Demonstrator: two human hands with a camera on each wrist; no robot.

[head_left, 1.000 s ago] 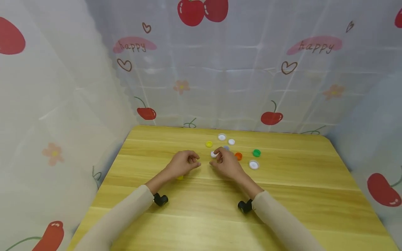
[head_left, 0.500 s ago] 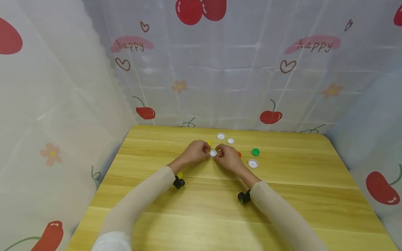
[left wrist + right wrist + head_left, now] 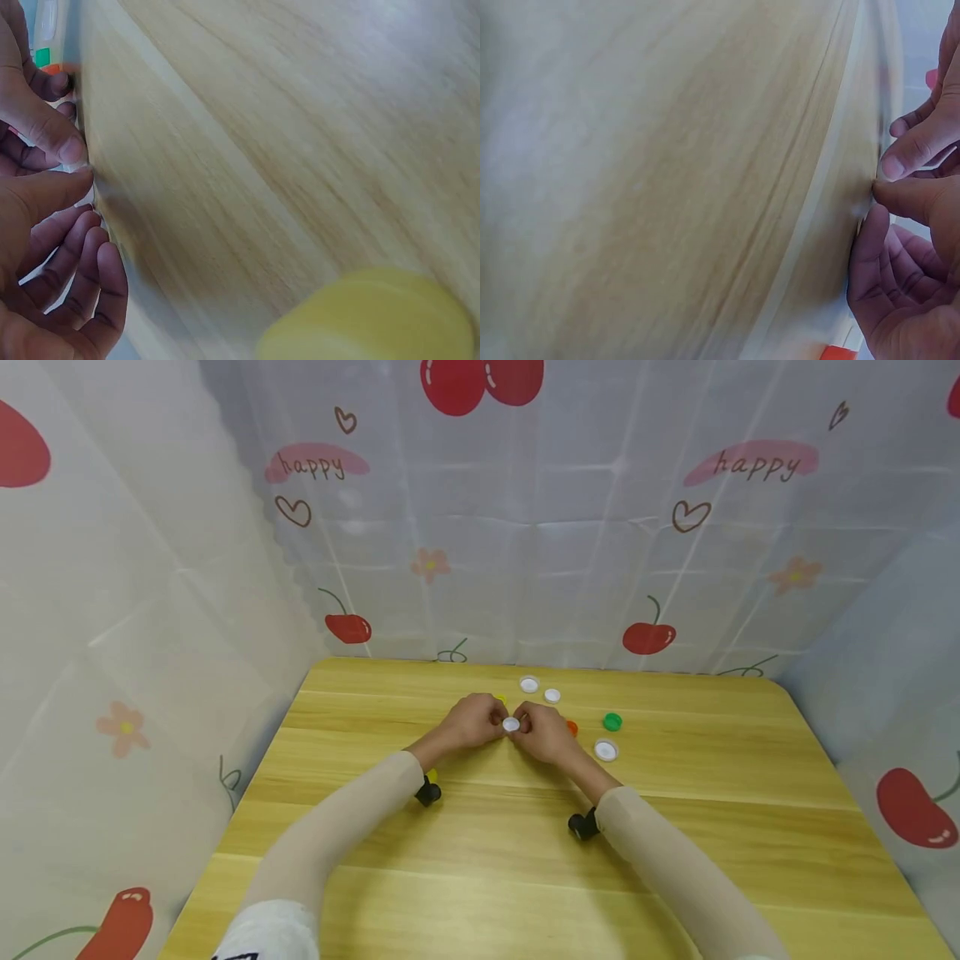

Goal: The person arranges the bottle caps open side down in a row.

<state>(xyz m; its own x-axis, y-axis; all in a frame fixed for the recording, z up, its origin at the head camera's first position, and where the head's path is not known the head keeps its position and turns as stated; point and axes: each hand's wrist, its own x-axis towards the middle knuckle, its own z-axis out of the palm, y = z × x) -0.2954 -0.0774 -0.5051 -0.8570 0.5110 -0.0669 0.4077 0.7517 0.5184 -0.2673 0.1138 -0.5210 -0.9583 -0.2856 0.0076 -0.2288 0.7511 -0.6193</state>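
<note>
A small white round cap (image 3: 511, 724) sits between my two hands near the middle of the table in the head view. My left hand (image 3: 474, 722) pinches its left edge with curled fingers, and my right hand (image 3: 546, 732) pinches the right edge. Both wrist views show the two thumbs almost meeting, while the cap itself is nearly hidden there behind the fingers. Just past my left fingers a yellow cap (image 3: 500, 700) peeks out. Beside my right hand an orange cap (image 3: 572, 728) is partly covered.
Two white caps, one wide (image 3: 529, 684) and one small (image 3: 552, 695), lie behind the hands. To the right are a green cap (image 3: 612, 722) and another wide white cap (image 3: 606, 750). A second yellow cap (image 3: 431, 776) lies by my left wrist. Printed curtains surround the wooden table (image 3: 480, 877).
Over the last second my left hand has moved right and forward to the white cap and taken its edge. My right hand has shifted slightly, uncovering the cap, and now pinches its other side.
</note>
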